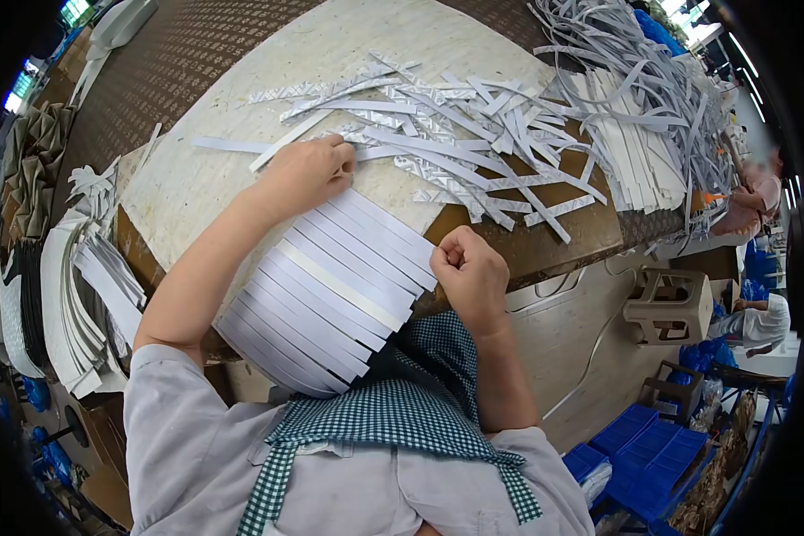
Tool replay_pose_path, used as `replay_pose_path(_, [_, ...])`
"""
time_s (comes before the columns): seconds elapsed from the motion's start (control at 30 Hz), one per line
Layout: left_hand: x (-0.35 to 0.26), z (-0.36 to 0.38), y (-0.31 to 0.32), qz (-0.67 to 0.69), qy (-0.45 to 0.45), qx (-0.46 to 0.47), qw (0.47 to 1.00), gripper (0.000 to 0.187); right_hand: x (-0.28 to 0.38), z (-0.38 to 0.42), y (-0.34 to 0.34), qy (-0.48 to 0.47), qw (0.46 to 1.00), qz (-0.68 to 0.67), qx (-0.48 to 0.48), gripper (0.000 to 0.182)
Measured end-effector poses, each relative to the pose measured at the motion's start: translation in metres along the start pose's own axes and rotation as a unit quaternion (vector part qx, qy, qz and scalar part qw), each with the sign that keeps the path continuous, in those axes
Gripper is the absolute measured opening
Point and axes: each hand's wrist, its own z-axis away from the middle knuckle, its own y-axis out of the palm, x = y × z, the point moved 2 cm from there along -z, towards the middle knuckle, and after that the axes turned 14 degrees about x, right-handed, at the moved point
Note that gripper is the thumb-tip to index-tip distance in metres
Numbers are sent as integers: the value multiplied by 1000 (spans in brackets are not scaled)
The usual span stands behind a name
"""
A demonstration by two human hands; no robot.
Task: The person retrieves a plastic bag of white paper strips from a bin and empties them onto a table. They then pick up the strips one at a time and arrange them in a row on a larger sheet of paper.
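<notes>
A sheet of white strips (330,286) lying side by side hangs over the table's front edge toward the checked apron. At its upper left corner is my left hand (308,174), fingers curled together; what they pinch is hidden. My right hand (469,268) is closed at the sheet's right edge, thumb and finger pressed on the end of a strip. Just beyond my left hand, loose white strips (473,147) are scattered over the table, some with a printed pattern. One cream strip runs among the white ones in the sheet.
The table (232,107) has a pale board on it. Bundles of strips (80,304) stand at the left, and more strips (634,107) are heaped at the far right. A plastic stool (668,305) and blue crates (639,456) are on the floor. Two people are at the right.
</notes>
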Motion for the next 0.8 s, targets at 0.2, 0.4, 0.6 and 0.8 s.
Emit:
replay_pose_path(0.2, [-15, 12, 14, -34, 184, -33, 982, 17, 0, -2, -9, -7, 999, -36, 15, 12])
replay_pose_path(0.4, [-2, -26, 10, 81, 51, -149, 984, 18, -15, -29, -29, -45, 993, -5, -107, 15])
replay_pose_path(0.6, [9, -61, 15, 68, 15, -182, 981, 21, -50, -73, -30, -47, 980, 97, -165, 28])
replay_pose_path(0.8, [3, -56, 12, 104, 56, -188, 975, 11, -56, -88, -28, -19, 984, 102, -144, 22])
